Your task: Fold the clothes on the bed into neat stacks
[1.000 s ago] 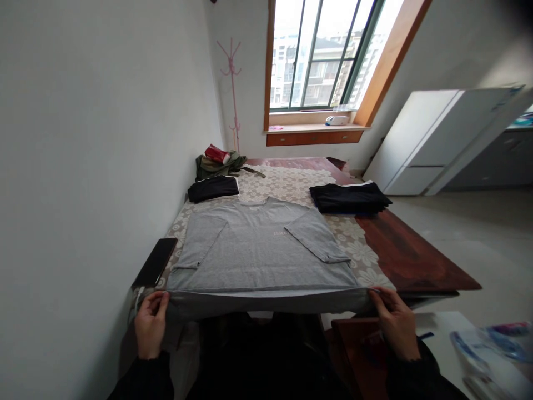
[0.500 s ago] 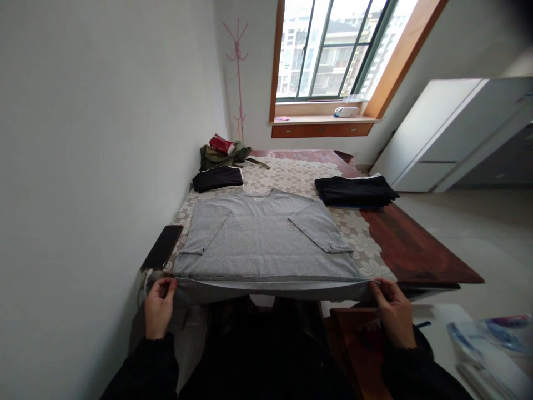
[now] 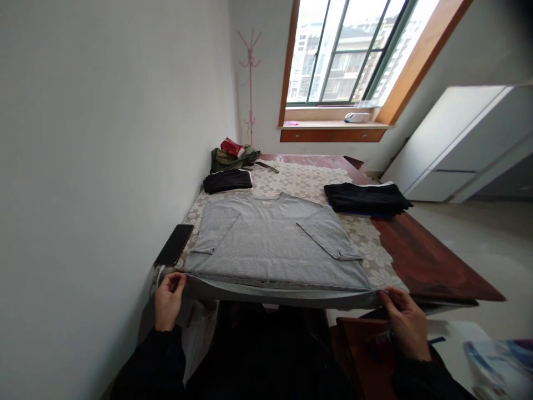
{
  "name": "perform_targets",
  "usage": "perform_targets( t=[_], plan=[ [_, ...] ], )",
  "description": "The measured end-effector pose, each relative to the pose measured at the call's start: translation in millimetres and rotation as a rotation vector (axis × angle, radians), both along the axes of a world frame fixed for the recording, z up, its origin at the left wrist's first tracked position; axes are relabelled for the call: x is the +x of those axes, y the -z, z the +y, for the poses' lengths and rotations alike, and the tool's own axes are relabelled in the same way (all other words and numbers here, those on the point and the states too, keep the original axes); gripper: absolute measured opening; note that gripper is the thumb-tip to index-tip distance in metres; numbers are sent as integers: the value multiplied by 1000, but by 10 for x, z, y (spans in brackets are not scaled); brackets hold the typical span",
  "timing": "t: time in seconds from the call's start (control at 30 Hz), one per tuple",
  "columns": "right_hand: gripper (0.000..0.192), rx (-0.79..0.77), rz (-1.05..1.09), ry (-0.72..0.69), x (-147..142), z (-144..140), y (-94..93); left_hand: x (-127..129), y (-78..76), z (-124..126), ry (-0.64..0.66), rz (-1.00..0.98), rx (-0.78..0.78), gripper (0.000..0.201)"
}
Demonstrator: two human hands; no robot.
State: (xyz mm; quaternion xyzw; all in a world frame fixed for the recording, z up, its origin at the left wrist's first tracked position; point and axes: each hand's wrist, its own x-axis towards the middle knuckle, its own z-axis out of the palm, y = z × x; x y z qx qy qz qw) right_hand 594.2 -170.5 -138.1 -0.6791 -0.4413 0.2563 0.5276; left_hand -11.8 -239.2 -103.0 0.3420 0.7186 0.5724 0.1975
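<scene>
A grey T-shirt point(image 3: 275, 247) lies flat on the table point(image 3: 420, 261), front up, both sleeves folded inward over the body. Its bottom hem hangs just off the near edge. My left hand point(image 3: 167, 300) pinches the hem's left corner and my right hand point(image 3: 406, 322) pinches the right corner, holding the hem stretched between them. A lace cloth point(image 3: 308, 178) covers the table under the shirt.
A black phone point(image 3: 175, 251) lies left of the shirt by the wall. Folded dark clothes point(image 3: 227, 180) sit behind, another dark pile point(image 3: 366, 198) at right, a green heap point(image 3: 233, 157) farther back. A brown stool point(image 3: 362, 344) stands at lower right.
The view has shifted so everything sits a bit further right in the frame. Both hands keep their grip on the hem corners; the shirt lies as before.
</scene>
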Motion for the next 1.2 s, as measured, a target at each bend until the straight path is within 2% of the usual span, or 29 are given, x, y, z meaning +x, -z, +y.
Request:
perform_targets(
  t=[0.4, 0.53, 0.7, 0.93, 1.2],
  plan=[
    [51, -41, 24, 42, 25, 8, 35, -1, -26, -46, 1, -18, 25, 44],
    [52, -46, 19, 32, 59, 11, 64, 23, -69, -62, -4, -21, 28, 43],
    [52, -47, 3, 45, 16, -1, 16, 28, -134, -71, -13, -17, 27, 44],
    [53, -63, 16, 23, 15, 7, -47, 3, -234, 64, 17, -26, 72, 44],
    [55, -80, 29, 28, 83, 42, 26, -17, -254, 239, 58, -10, 89, 41]
  ],
)
